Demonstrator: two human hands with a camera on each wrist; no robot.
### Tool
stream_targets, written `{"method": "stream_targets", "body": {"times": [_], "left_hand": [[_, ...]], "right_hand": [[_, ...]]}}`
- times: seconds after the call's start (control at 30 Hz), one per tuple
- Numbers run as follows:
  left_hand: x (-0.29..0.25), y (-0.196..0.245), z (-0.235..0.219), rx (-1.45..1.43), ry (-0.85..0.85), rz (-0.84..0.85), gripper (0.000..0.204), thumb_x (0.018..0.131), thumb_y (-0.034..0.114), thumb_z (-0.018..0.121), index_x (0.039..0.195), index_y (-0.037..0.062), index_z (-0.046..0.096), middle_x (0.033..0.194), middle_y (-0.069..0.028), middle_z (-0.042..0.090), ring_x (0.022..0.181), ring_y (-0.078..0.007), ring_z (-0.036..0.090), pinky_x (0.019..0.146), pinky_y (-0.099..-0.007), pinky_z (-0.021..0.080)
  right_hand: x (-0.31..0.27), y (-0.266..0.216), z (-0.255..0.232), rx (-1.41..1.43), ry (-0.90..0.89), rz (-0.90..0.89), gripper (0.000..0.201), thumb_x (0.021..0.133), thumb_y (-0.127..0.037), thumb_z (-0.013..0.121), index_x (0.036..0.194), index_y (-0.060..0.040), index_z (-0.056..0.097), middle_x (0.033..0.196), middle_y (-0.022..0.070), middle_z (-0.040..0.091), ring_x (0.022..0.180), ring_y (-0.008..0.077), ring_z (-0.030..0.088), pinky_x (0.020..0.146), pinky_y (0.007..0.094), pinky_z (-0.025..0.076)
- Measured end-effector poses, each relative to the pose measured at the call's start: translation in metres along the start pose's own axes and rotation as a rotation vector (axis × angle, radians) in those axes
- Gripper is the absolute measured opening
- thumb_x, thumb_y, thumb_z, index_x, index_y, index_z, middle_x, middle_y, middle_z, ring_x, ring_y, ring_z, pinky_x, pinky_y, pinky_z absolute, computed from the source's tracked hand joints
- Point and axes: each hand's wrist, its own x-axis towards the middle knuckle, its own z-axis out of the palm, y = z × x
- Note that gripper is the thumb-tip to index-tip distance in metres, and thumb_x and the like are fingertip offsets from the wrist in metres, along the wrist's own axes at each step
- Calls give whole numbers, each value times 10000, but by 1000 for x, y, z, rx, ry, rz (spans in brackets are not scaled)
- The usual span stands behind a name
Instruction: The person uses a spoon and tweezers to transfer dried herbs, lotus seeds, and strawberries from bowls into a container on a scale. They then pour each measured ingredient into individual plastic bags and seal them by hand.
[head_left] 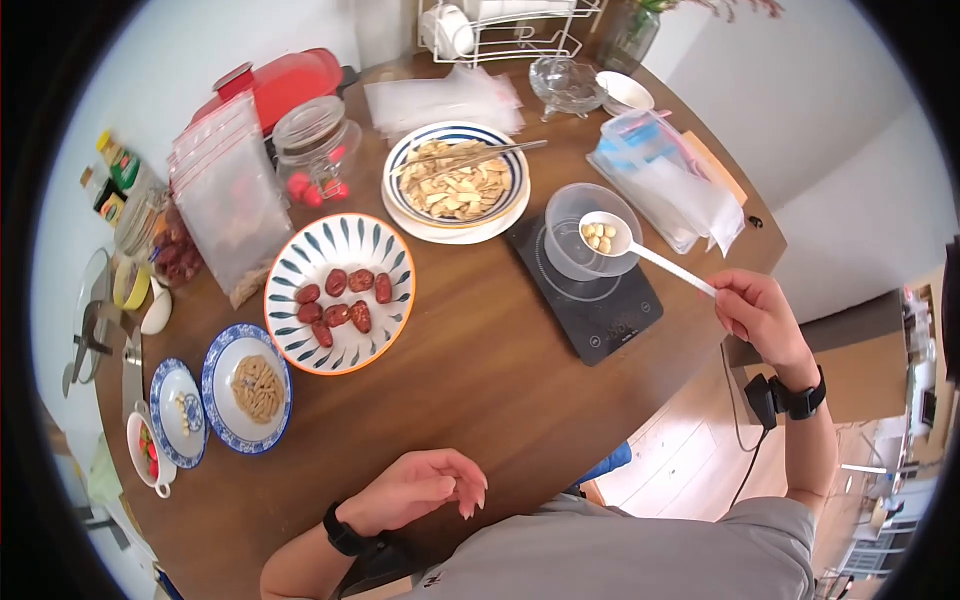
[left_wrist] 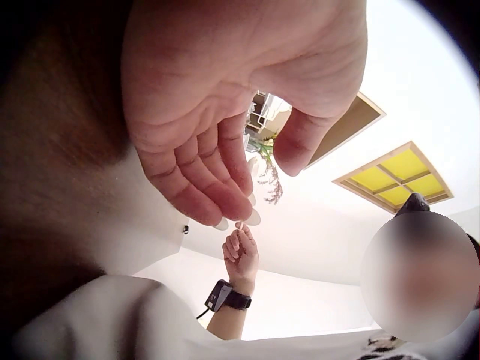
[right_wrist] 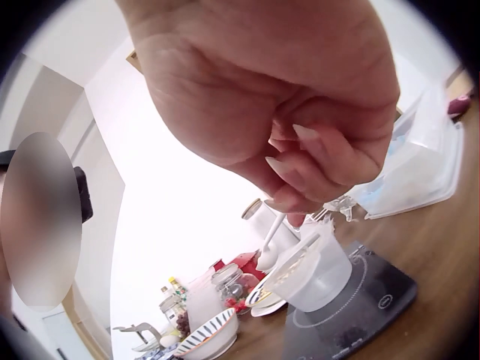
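Observation:
My right hand [head_left: 757, 316] pinches the end of a long-handled white spoon [head_left: 665, 265]. Several pale, seed-like pieces [head_left: 599, 237] lie in its bowl, which overlaps a clear plastic bowl [head_left: 563, 255] in the head view. That plastic bowl stands on a black digital kitchen scale [head_left: 620, 325]. Seen from the right wrist, the spoon [right_wrist: 270, 251] tilts down from the fingers over the plastic bowl [right_wrist: 322, 281]. My left hand [head_left: 425, 488] holds nothing; its fingers are loosely bent near the table's front edge.
Left of the scale sits a striped bowl [head_left: 385, 340] of red dates. Behind are a blue-rimmed bowl [head_left: 400, 150] of pale slices with tongs across it, a glass jar [head_left: 310, 140] and plastic bags [head_left: 225, 190]. Small blue-patterned bowls [head_left: 225, 430] stand at the left; packaging [head_left: 660, 170] lies at the right.

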Motion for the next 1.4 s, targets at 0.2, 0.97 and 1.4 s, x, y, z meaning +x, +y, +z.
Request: {"method": "stream_targets", "body": {"times": [0.2,0.97,1.4], "left_hand": [[-1,2,2,4,13,10,386,916,298,638,1107,-32,576,984,-131,639,885,-208,599,795,-321,476],[4,-3,-4,5,-50,60,362,951,296,596,1133,-16,573,1018,-107,634,894,-173,595,817,-305,470],[7,-12,-10,-22,-138,78,271,975,239,557,1123,14,595,993,-44,635,836,-111,590,810,-259,478]], "right_hand": [[15,12,-4,-67,5,-87,203,943,-66,502,1040,45,641,661,-38,490,577,32,415,527,199,347],[16,-45,43,-702,606,-966,152,806,80,662,933,-4,660,701,74,584,562,132,498,519,245,399],[48,-170,244,-319,-23,-1465,158,722,55,693,835,-34,625,701,72,593,564,192,556,508,275,446]]}}
